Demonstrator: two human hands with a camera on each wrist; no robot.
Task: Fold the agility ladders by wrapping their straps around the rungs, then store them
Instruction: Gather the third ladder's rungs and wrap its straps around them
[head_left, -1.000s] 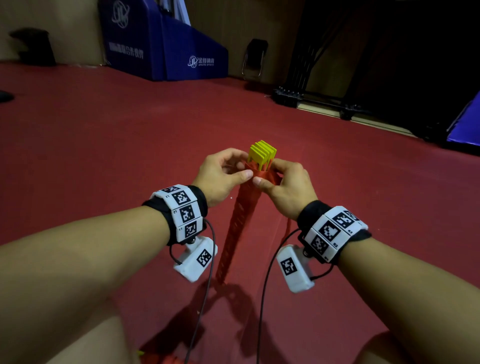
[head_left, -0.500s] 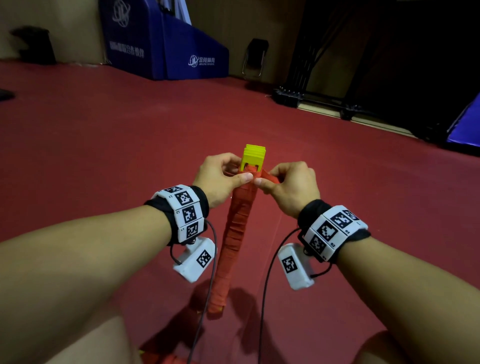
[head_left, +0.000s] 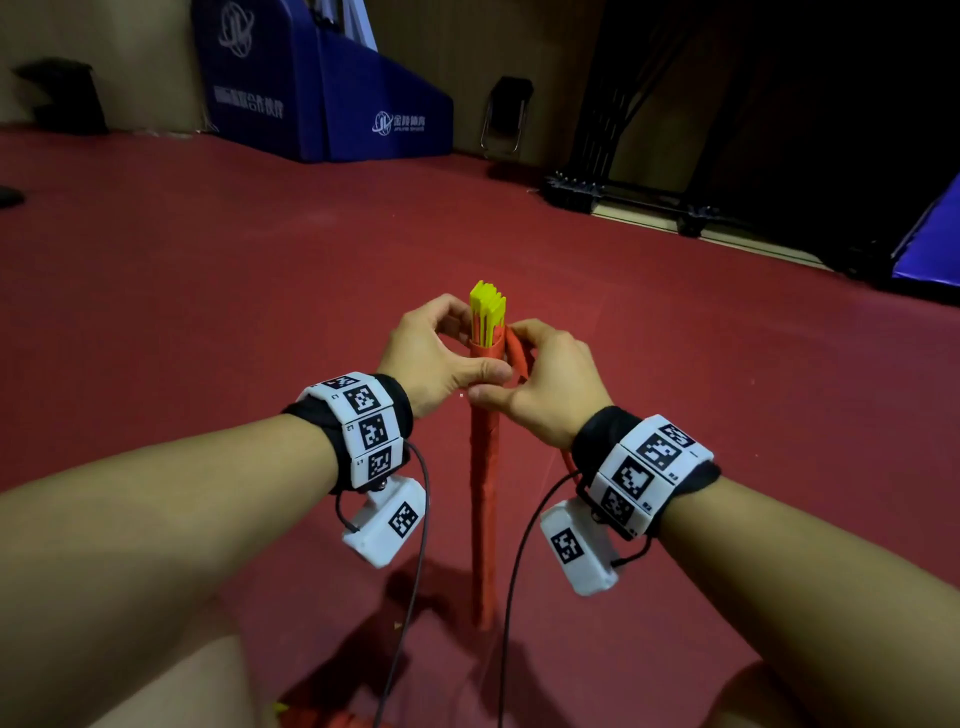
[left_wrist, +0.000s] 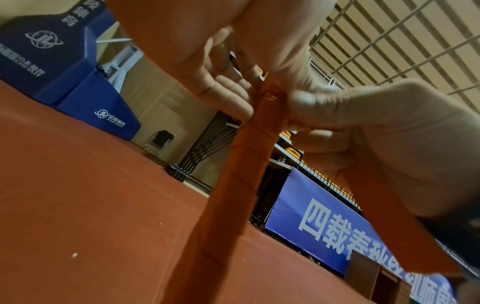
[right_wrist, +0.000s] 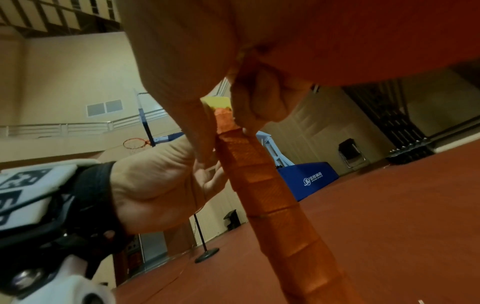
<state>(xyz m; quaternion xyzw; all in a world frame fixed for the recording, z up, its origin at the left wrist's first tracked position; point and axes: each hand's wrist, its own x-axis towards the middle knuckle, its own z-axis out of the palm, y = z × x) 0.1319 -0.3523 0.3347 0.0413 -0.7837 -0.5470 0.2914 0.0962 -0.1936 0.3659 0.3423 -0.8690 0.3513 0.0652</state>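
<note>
Rung bundle (head_left: 483, 467) stood upright on the floor (head_left: 208, 312), its strap (head_left: 515, 349) wound nearly to the yellow rung tips (head_left: 487, 304). Left hand (head_left: 434, 358) gripped the bundle's top; right hand (head_left: 545, 387) pinched the strap's loose end. Final turns, securing and storage evidently remained.

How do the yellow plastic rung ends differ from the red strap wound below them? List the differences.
The yellow plastic rung ends are rigid flat slats standing bare; the red strap is soft webbing coiled in overlapping turns. The rung ends poke above both hands; the strap runs down toward the floor. Both belong to one upright bundle, gripped by the left hand and right hand.
</note>
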